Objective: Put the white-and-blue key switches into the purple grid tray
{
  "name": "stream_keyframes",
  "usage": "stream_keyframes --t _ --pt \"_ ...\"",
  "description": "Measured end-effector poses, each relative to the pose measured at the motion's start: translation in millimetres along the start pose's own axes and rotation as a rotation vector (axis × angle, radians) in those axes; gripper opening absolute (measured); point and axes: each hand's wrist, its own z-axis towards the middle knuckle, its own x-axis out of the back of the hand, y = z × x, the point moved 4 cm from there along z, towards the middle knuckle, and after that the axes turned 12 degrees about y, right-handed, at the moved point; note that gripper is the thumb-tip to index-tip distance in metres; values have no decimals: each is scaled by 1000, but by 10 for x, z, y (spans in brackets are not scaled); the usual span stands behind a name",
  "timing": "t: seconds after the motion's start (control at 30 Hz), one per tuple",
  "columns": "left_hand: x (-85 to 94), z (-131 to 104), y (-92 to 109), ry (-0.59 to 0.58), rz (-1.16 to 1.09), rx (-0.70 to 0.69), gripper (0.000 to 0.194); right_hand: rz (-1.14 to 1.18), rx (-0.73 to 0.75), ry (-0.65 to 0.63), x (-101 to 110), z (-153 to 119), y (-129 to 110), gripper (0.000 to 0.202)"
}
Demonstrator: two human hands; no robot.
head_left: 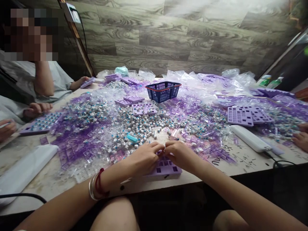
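At the table's front edge lies a purple plate with square holes [169,169], partly covered by my hands. My left hand [145,158] is over its left side, fingers closed in a pinch. My right hand [181,155] comes in from the right, thumb and fingers pinched and nearly touching the left fingertips. A tiny whitish bit shows between the fingertips, too small to name. Just beyond my hands spreads a heap of small white-and-blue switch-like pieces [141,123]. A turquoise block [132,138] lies among them, near my left hand.
A dark blue basket [163,91] stands mid-table. Purple plates [240,116] lie right, beside a white corded device [250,138]. Clear plastic bags [187,78] line the back. At left, other people's hands [38,109] are near a filled plate [45,122]; another hand [300,139] is far right.
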Motion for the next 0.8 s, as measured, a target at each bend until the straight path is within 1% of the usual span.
stream_keyframes --t 0.07,0.2,0.27,0.37,0.47,0.53,0.63,0.7,0.77,0.8 --pt "20 0 -24 20 0 0 16 -29 -24 -9 18 11 -4 29" --pt "44 6 -96 58 8 -4 30 -200 -74 -54 42 59 -14 23" --pt "49 19 -130 49 -8 -2 33 -256 -83 -91 46 96 -16 20" --pt "62 46 -176 18 -48 24 35 -279 -88 -140 54 157 -31 19" --pt "75 59 -209 5 -73 56 39 -289 -105 -145 66 183 -90 18" --pt "72 50 -221 26 -72 65 39 -307 -126 -109 73 167 -136 19" --pt "50 14 -252 103 -96 79 40 -318 -153 -31 84 107 -126 18" --pt "26 -9 -298 144 -175 88 43 -276 -189 32 111 71 -18 12" --pt "24 -23 -386 195 -292 129 46 -219 -316 164 176 52 182 9" --pt "40 -31 -452 246 -333 176 46 -235 -368 218 203 50 287 12"
